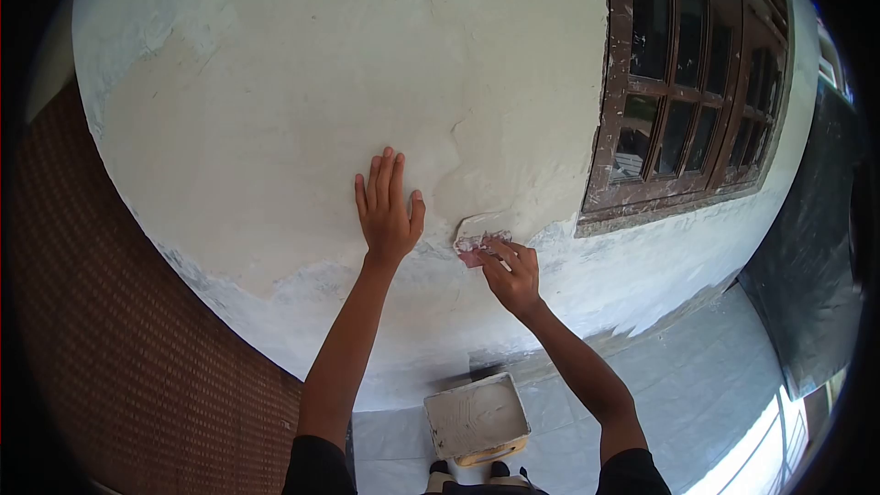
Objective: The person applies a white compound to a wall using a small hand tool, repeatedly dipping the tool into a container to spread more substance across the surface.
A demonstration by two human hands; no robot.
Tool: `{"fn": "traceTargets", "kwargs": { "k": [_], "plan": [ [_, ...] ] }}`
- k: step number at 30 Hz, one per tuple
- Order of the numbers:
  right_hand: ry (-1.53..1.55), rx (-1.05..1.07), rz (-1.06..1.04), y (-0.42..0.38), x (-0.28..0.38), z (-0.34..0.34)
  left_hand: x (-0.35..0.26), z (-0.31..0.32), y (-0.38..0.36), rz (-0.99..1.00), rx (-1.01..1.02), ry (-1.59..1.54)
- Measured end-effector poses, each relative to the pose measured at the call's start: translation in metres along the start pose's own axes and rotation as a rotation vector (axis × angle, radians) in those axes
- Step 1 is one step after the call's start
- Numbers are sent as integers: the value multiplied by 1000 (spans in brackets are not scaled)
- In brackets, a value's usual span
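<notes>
My left hand [389, 208] lies flat against the plastered wall [275, 128], its fingers spread and nothing held. Lower and to the right, my right hand [513, 277] grips a putty scraper [471, 244] smeared with pale filler and a reddish colour. The scraper's blade rests against the wall, with a patch of wet-looking putty at its upper edge. Around both hands the wall shows smooth cream putty above and a rougher whitish surface below. Part of the scraper is hidden behind my fingers.
Below, near my feet, a square tray [477, 414] holds pale putty and sits on something yellow. Grey sheeting [678, 348] covers the floor. A brown wooden window [683, 82] with glass panes is at the upper right. A woven brown panel [147, 312] stands left; a dark sheet [807, 238] hangs right.
</notes>
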State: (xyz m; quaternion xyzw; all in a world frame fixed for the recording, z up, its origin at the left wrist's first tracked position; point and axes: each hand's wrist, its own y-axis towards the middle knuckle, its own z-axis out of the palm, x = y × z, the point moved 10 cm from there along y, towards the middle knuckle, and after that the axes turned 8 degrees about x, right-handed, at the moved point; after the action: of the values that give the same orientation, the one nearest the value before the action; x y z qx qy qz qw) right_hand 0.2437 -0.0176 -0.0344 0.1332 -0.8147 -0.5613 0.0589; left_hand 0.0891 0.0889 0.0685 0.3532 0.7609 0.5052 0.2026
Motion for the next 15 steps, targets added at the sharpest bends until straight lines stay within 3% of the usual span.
{"fn": "traceTargets", "kwargs": {
  "k": [15],
  "plan": [
    [-189,129,89,2,24,26,-4,-6,-1,55,-64,87]
  ]
}}
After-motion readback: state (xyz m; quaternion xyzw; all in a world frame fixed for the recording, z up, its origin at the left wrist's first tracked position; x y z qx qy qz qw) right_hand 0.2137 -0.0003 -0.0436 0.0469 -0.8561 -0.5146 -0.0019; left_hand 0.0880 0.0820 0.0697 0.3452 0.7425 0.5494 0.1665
